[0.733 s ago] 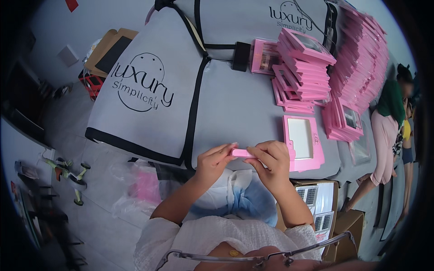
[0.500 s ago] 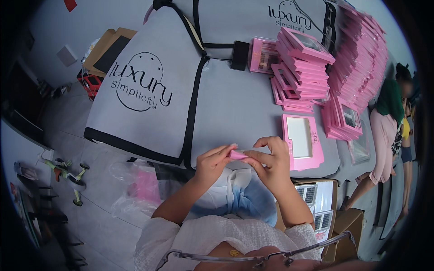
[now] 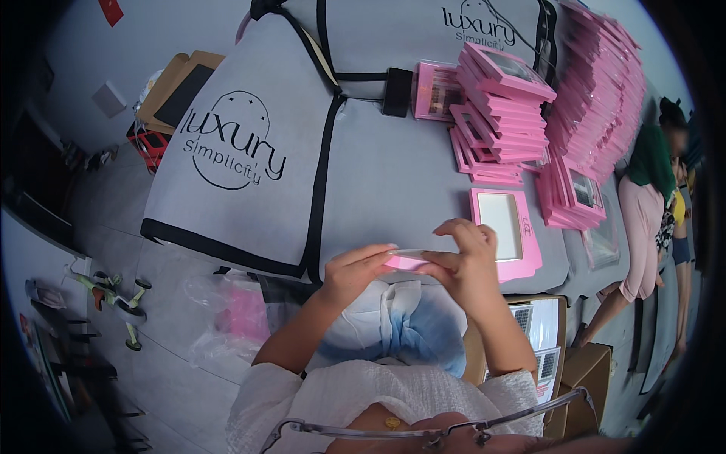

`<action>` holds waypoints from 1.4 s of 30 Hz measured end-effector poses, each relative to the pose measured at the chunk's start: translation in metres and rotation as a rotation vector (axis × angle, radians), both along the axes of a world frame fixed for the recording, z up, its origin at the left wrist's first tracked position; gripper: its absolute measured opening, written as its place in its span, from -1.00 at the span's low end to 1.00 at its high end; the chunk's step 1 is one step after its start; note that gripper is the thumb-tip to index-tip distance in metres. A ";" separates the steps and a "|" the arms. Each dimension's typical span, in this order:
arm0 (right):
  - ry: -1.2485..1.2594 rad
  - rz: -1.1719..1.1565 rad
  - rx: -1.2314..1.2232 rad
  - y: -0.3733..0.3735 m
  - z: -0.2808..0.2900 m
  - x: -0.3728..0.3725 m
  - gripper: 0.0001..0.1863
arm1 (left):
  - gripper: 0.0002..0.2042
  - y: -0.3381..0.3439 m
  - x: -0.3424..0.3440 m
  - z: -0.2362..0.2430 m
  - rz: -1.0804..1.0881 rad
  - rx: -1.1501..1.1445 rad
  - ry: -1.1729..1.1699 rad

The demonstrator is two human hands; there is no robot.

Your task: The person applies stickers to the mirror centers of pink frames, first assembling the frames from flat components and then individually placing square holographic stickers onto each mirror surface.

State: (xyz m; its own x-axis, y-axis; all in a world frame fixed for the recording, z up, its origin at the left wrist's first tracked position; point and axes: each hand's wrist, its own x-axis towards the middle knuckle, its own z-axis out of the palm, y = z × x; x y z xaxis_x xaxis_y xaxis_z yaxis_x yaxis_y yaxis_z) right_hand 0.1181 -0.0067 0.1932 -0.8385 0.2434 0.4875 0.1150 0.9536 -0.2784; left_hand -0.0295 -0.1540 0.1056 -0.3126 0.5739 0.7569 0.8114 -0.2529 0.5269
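Note:
Held edge-on above my lap is a flat pink box (image 3: 408, 262), with a pale, shiny strip along its upper edge. My left hand (image 3: 354, 274) closes on its left end, fingers extended along it and thumb hidden. At the other end, my right hand (image 3: 467, 261) pinches the box, with its other fingers bent and raised. Just beyond the right hand lies a small pile of flat pink box blanks (image 3: 522, 261) with a white window area. Farther off, finished-looking pink boxes with windows stand in a leaning stack (image 3: 499, 121).
A grey covered surface (image 3: 393, 174) with black trim spreads ahead. Bagged pink boxes (image 3: 597, 91) heap at the far right, near another person (image 3: 643, 227). A carton of palettes (image 3: 556, 333) is beside my right arm; plastic wrap (image 3: 208, 310) lies left, near a small bike (image 3: 113, 299).
The pink box between my hands now shows a longer edge. My right hand has shifted right, away from my left, with its raised fingers curled more.

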 end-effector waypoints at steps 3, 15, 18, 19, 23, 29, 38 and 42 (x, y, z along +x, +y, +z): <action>-0.067 -0.042 0.032 0.014 0.006 0.017 -0.76 | -0.74 0.003 -0.006 -0.006 0.027 0.010 -0.009; 0.171 -0.083 -0.786 0.029 -0.040 0.042 -0.92 | -0.74 0.003 -0.009 -0.011 -0.028 0.018 -0.089; 0.387 0.015 -1.203 0.028 -0.063 0.034 -0.81 | -0.71 0.002 -0.007 0.001 -0.034 -0.079 -0.091; 0.406 0.001 -1.272 0.029 -0.068 0.034 -0.74 | -0.70 0.002 -0.006 0.005 -0.037 -0.100 -0.090; 0.392 -0.006 -1.384 0.040 -0.075 0.031 -0.54 | -0.67 0.006 -0.005 0.007 -0.022 -0.177 -0.130; 0.300 0.050 -0.806 0.042 -0.114 0.042 -0.17 | -0.76 0.006 -0.024 0.008 0.166 -0.116 -0.573; 0.122 -0.511 -0.976 0.136 -0.097 0.086 -0.41 | -0.41 0.084 0.001 -0.021 -0.365 -0.210 -1.314; -0.120 -0.643 -0.656 0.227 -0.134 0.131 -0.36 | -0.26 0.132 0.049 -0.084 -0.434 -0.404 -1.617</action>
